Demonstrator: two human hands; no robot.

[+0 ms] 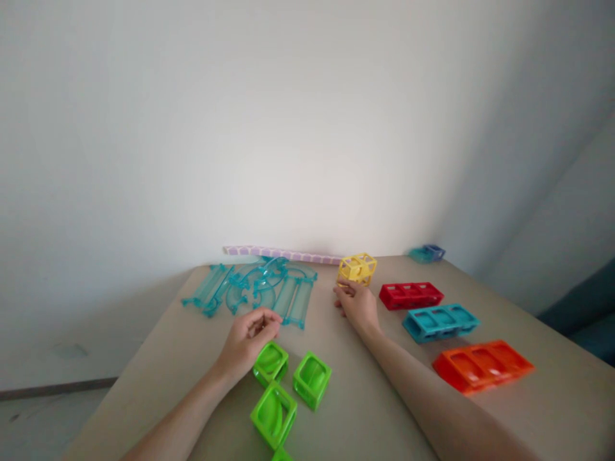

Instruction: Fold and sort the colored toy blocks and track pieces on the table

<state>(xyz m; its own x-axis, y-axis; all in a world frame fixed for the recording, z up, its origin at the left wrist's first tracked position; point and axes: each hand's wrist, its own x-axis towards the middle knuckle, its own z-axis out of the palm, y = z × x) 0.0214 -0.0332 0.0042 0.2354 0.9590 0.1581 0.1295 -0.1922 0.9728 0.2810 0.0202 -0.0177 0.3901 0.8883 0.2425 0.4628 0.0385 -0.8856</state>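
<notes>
My left hand [252,336] hovers just beyond a green cube block [270,363], fingers curled in and thumb against the forefinger; nothing shows in it. Two more green cube blocks, one to the right [312,379] and one nearer me [273,415], lie by it, and part of another shows at the bottom edge. My right hand [358,306] reaches forward to the yellow open-frame blocks [357,267], its bent fingers closed at their lower left corner. The fingertips are partly hidden, and the yellow blocks stand at the back of the table.
Clear blue track pieces [293,298] lie at the back left of the table [355,403]. A purple patterned strip [283,255] runs along the wall. Red [412,295], teal [441,321] and orange [483,365] block rows line the right side. A dark blue block [435,252] sits in the far right corner.
</notes>
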